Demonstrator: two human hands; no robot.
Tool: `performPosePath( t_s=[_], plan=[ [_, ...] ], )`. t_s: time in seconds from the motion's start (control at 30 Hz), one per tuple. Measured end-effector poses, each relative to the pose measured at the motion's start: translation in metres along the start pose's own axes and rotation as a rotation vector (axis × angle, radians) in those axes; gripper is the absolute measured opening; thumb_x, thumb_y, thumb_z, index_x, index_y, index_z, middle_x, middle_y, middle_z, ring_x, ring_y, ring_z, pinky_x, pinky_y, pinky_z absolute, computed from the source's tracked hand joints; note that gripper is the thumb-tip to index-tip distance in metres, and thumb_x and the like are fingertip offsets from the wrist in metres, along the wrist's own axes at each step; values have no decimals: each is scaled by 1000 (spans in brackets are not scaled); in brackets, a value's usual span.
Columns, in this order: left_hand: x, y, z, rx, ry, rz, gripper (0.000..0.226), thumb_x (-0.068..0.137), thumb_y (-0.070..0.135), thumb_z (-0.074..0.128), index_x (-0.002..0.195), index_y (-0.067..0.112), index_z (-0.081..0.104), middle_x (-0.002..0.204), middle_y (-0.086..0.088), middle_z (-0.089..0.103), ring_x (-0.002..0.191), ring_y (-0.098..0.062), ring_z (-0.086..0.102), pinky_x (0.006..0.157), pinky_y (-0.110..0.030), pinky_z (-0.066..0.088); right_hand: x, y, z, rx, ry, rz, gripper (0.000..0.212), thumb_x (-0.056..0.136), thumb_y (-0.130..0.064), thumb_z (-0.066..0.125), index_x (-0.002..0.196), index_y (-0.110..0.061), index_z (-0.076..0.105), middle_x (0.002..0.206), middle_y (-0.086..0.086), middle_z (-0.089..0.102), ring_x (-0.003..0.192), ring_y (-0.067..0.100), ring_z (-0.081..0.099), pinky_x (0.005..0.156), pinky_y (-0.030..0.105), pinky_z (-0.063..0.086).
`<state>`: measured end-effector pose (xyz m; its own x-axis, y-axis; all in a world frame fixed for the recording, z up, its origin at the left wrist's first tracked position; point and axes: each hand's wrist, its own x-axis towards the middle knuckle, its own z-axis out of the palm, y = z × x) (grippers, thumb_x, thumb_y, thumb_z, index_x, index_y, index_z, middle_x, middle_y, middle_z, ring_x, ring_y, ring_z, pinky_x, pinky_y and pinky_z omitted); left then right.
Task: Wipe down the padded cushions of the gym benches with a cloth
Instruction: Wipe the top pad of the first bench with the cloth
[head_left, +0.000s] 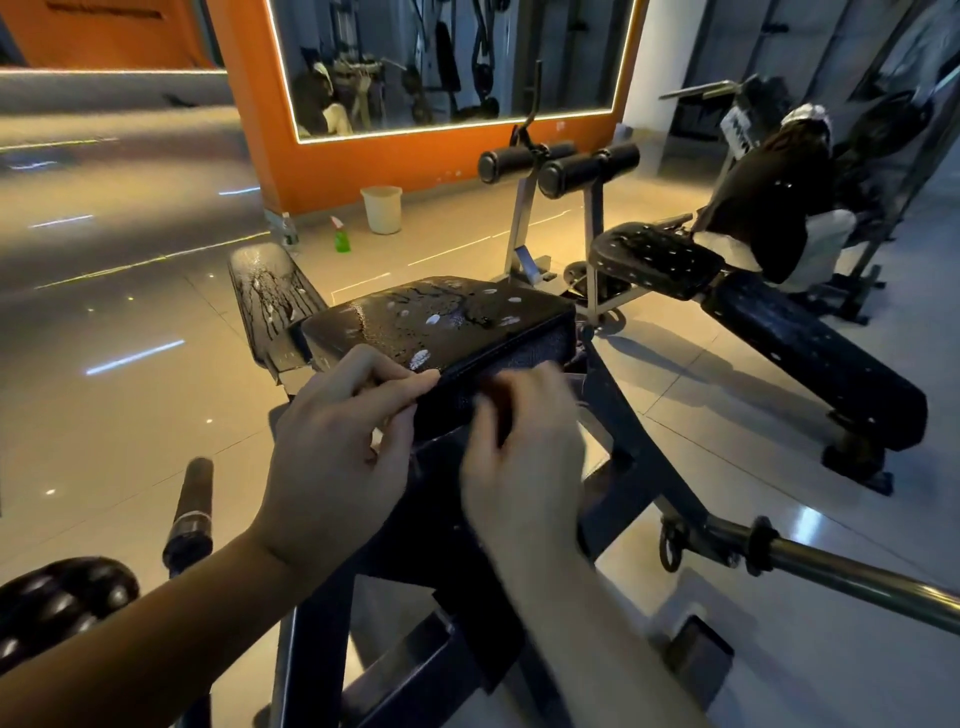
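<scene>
Left grip (343, 431): thumb and forefinger pinch the top edge of the cloth (519, 348), the other fingers curled under. It holds the cloth, narrow pinch.
Right grip (519, 452): just beside the left one, lying on the cloth's lower part. It is motion-blurred, so I can't tell if it pinches or only presses.
The cloth is dark grey and draped over the near side face of the cushion (441, 312). Its top edge runs from the left grip's fingertips off past the right grip.
The cushion is black, directly beyond both grips. Its top is wet and shiny, with white foam spots (431, 319).
Beyond the left grip and to its left is a second black pad (270, 291), tilted, streaked and wet.
Far beyond the left grip, on the floor, are a green spray bottle (341, 236) and a pale bucket (382, 208), near each other but apart.
Beyond the right grip and to its right is another padded seat (654, 254), also dotted with foam. A person (769, 208) sits behind it, back turned.
Near the right grip's forearm, to the right, is a steel bar (831, 566).
</scene>
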<state>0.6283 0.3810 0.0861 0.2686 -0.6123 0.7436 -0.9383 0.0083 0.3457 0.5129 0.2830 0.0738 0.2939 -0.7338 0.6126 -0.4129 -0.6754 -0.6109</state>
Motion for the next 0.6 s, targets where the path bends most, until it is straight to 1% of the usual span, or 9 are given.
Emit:
performPosePath(
  t_s=[0.07, 0.17, 0.23, 0.3, 0.37, 0.43, 0.47, 0.53, 0.6],
  plan=[
    [0, 0, -1, -3, 1, 0, 34, 96, 21, 53, 123, 14, 71, 107, 0, 64, 92, -16, 61, 71, -39, 56, -9, -1, -3, -8, -43, -91, 15, 96, -22, 63, 109, -16, 67, 107, -4, 57, 98, 9, 53, 84, 19, 45],
    [-1, 0, 2, 11, 22, -3, 29, 95, 12, 61, 122, 12, 73, 106, -2, 64, 92, -19, 61, 72, -32, 53, 49, 38, -12, -93, -17, 115, 19, 100, -25, 60, 116, -16, 65, 110, -7, 53, 103, 8, 53, 87, 20, 41],
    [-2, 1, 4, 16, 23, -20, 29, 94, 4, 65, 121, 11, 73, 105, -3, 64, 91, -19, 61, 74, -23, 48, 70, 53, -17, -81, 36, 189, 21, 100, -24, 61, 117, -14, 65, 108, -7, 54, 102, 10, 56, 88, 28, 52],
    [-1, 0, 5, 5, 14, -26, 29, 95, 7, 63, 121, 11, 72, 106, -2, 63, 92, -16, 60, 75, -17, 45, 49, 37, -10, -38, 28, 159, 19, 99, -23, 61, 116, -14, 65, 108, -5, 56, 100, 10, 55, 91, 34, 54],
    [-1, -2, 3, -14, 1, -22, 31, 95, 16, 58, 123, 13, 71, 108, -1, 63, 95, -13, 60, 78, -12, 44, 7, 5, -4, 25, -28, 7, 14, 97, -20, 62, 110, -14, 66, 106, -2, 57, 98, 12, 54, 86, 29, 51],
    [-1, -4, 2, -18, -14, -8, 35, 96, 22, 53, 125, 13, 71, 111, -2, 63, 96, -16, 61, 77, -18, 49, -5, 0, -5, 8, -88, -106, 14, 96, -21, 63, 108, -14, 66, 106, -1, 57, 97, 13, 53, 83, 25, 47],
    [-1, -5, 2, -19, -15, -2, 35, 97, 22, 52, 125, 12, 71, 111, -3, 63, 95, -18, 62, 75, -23, 52, 8, 11, -6, -23, -83, -80, 15, 97, -22, 62, 110, -16, 66, 108, -3, 57, 99, 11, 53, 84, 24, 45],
    [-1, -4, 3, -19, -3, -2, 34, 97, 20, 54, 124, 11, 71, 111, -5, 64, 94, -20, 63, 72, -30, 55, 44, 41, -10, -89, -29, 73, 18, 99, -23, 61, 114, -16, 66, 108, -7, 54, 101, 9, 53, 88, 25, 47],
    [-2, -2, 5, -4, 9, -7, 32, 97, 18, 55, 124, 11, 71, 110, -5, 64, 94, -18, 63, 72, -28, 54, 62, 57, -15, -75, 56, 146, 18, 99, -21, 63, 115, -13, 67, 104, -10, 52, 97, 9, 54, 86, 30, 53]
  ],
)
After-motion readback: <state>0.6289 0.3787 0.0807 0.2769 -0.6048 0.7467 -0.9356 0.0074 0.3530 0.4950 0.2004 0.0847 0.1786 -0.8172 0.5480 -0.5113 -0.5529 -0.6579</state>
